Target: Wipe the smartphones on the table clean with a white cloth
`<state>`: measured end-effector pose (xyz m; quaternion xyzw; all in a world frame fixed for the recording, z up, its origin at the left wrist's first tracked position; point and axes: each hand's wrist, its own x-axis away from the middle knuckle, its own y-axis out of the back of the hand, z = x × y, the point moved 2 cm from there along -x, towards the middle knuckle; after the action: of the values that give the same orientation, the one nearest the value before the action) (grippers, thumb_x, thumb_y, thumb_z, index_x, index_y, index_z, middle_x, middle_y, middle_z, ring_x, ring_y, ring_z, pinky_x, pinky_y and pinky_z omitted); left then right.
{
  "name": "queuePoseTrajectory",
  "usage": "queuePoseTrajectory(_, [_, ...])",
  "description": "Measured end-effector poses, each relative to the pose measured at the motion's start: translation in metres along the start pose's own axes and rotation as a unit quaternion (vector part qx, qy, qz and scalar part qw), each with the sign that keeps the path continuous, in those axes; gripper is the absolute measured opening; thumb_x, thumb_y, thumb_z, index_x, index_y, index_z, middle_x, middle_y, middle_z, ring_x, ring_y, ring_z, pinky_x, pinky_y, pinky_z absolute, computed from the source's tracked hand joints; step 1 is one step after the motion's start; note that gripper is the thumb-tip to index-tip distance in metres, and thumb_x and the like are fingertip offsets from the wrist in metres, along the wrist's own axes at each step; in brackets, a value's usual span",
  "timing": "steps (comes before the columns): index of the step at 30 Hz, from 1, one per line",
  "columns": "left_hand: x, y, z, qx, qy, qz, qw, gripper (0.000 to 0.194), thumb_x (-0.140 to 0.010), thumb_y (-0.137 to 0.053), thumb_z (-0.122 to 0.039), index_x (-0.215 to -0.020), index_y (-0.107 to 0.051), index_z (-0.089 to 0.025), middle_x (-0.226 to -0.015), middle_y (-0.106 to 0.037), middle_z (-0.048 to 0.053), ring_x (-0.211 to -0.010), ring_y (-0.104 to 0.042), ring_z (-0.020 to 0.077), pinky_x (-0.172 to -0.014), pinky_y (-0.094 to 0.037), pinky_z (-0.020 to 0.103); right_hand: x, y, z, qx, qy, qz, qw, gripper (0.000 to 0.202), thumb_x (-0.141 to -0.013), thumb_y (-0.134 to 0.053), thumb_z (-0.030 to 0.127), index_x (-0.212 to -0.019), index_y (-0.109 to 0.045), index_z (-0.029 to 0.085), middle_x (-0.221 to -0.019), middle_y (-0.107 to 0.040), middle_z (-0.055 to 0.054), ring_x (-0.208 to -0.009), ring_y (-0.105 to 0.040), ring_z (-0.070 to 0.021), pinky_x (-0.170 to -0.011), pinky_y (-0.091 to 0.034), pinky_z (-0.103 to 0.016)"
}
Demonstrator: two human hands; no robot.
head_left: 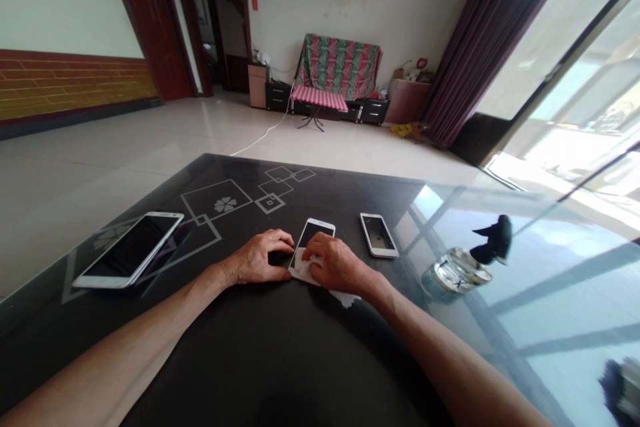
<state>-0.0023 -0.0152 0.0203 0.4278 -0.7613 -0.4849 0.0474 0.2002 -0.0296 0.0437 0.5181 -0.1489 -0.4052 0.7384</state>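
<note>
A white smartphone (320,225) with a dark screen lies face up on the black table in front of me. My left hand (260,258) holds it by its left edge, fingertips near the upper part and thumb near the lower corner. My right hand (337,263) presses a white tissue (303,267) onto the lower half of the screen, its fingers bent over it. A loose end of the tissue hangs past the phone's bottom edge onto the table. The right hand hides part of the screen.
A larger white tablet-like phone (131,250) lies to the left on the glossy table (240,353). Right of my hands are a smaller white phone (379,235) and a clear glass bottle (460,270) with a black spray head. A striped folding table (320,98) stands beyond.
</note>
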Motion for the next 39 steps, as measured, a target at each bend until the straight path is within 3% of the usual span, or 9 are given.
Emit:
queuePoseTrajectory(7, [0.0,0.001,-0.002,-0.014,0.003,0.015,1.0,0.036,-0.068,-0.075,-0.034,-0.102,-0.071,-0.022,-0.114,-0.062,0.006,-0.104,-0.059,0.0217,-0.095,-0.046,0.035,-0.003,-0.005,-0.03,0.075,-0.057,-0.128,0.987,0.029,-0.08,-0.05,0.008,-0.099,-0.069,0.019,-0.106,-0.064,-0.008,-0.095,-0.057,-0.0194,-0.092,-0.042,-0.032])
queuePoseTrajectory(14, [0.001,-0.001,0.002,0.002,-0.002,0.01,1.0,0.037,-0.067,-0.076,-0.035,-0.101,-0.071,-0.021,-0.112,-0.062,0.007,-0.102,-0.059,0.0218,-0.094,-0.046,0.036,-0.004,-0.004,-0.045,0.108,-0.096,-0.153,0.977,0.027,-0.087,-0.046,0.013,-0.104,-0.067,0.017,-0.11,-0.062,-0.01,-0.099,-0.055,-0.0207,-0.094,-0.04,-0.034])
queuePoseTrajectory(21, [0.0,0.0,0.0,0.006,-0.003,0.007,1.0,0.036,-0.067,-0.076,-0.035,-0.1,-0.071,-0.021,-0.112,-0.062,0.007,-0.103,-0.059,0.0221,-0.095,-0.046,0.036,0.001,0.009,-0.018,0.121,-0.123,-0.058,0.983,0.023,-0.075,-0.053,0.01,-0.091,-0.068,0.017,-0.094,-0.061,-0.007,-0.081,-0.059,-0.0177,-0.071,-0.043,-0.025])
queuePoseTrajectory(26, [0.0,-0.001,0.003,0.009,-0.007,0.001,1.0,0.035,-0.068,-0.076,-0.036,-0.099,-0.071,-0.021,-0.113,-0.062,0.007,-0.103,-0.059,0.0225,-0.094,-0.045,0.036,0.007,0.015,0.009,0.09,-0.072,0.041,0.992,0.026,-0.07,-0.056,0.008,-0.088,-0.069,0.021,-0.091,-0.061,-0.004,-0.077,-0.061,-0.0161,-0.069,-0.042,-0.024])
queuePoseTrajectory(29, [0.001,-0.002,0.004,0.008,-0.009,-0.001,1.0,0.034,-0.067,-0.076,-0.035,-0.098,-0.071,-0.021,-0.112,-0.063,0.007,-0.102,-0.059,0.0222,-0.094,-0.046,0.036,0.008,0.012,0.014,0.081,-0.047,0.06,0.994,0.028,-0.069,-0.057,0.008,-0.089,-0.071,0.023,-0.092,-0.062,-0.004,-0.079,-0.061,-0.0163,-0.071,-0.043,-0.024])
queuePoseTrajectory(35, [0.0,-0.001,0.001,-0.001,-0.001,0.005,1.0,0.036,-0.068,-0.075,-0.036,-0.1,-0.071,-0.021,-0.112,-0.063,0.006,-0.102,-0.059,0.0219,-0.095,-0.045,0.035,-0.003,-0.002,-0.017,0.09,-0.05,-0.09,0.991,0.027,-0.081,-0.049,0.008,-0.096,-0.068,0.02,-0.099,-0.065,-0.006,-0.093,-0.059,-0.0181,-0.089,-0.042,-0.029])
queuePoseTrajectory(39, [0.0,0.0,0.0,0.004,0.0,0.009,1.0,0.037,-0.067,-0.076,-0.035,-0.101,-0.071,-0.021,-0.113,-0.062,0.006,-0.103,-0.059,0.0222,-0.094,-0.046,0.035,-0.006,-0.005,-0.039,0.094,-0.119,-0.189,0.97,0.02,-0.084,-0.053,0.015,-0.101,-0.063,0.017,-0.099,-0.064,-0.008,-0.093,-0.059,-0.0198,-0.087,-0.043,-0.03])
